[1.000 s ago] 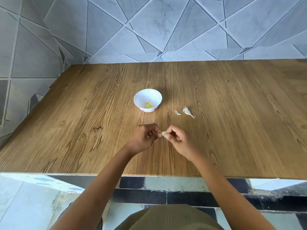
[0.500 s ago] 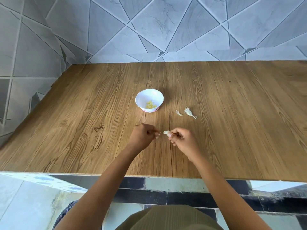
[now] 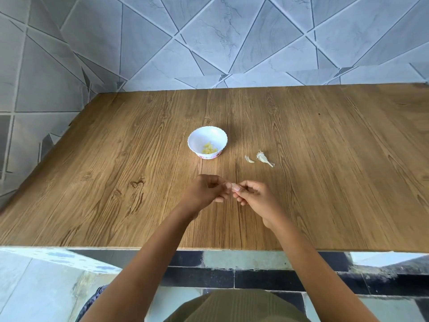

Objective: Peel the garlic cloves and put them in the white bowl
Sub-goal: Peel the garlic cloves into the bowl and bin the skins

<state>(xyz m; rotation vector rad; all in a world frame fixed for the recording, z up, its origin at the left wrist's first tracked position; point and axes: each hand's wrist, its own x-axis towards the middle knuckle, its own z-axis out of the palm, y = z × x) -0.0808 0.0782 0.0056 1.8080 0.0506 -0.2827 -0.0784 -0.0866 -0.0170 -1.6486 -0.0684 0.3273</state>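
Note:
A small pale garlic clove [image 3: 232, 185] is pinched between the fingertips of my left hand [image 3: 206, 191] and my right hand [image 3: 253, 196], just above the wooden table [image 3: 116, 182]. Most of the clove is hidden by my fingers. Beyond my hands stands the white bowl [image 3: 207, 142] with several yellowish peeled cloves [image 3: 209, 148] at its bottom. To the right of the bowl lie a loose clove [image 3: 249, 159] and a garlic remnant with its dry stem [image 3: 264, 158].
Grey tiled walls [image 3: 209, 43] close off the table at the back and on the left. The table's front edge [image 3: 209, 249] runs just under my forearms, with tiled floor below it.
My hands have stayed together on the clove and shifted only slightly. The bowl and the loose garlic pieces have not moved on the table.

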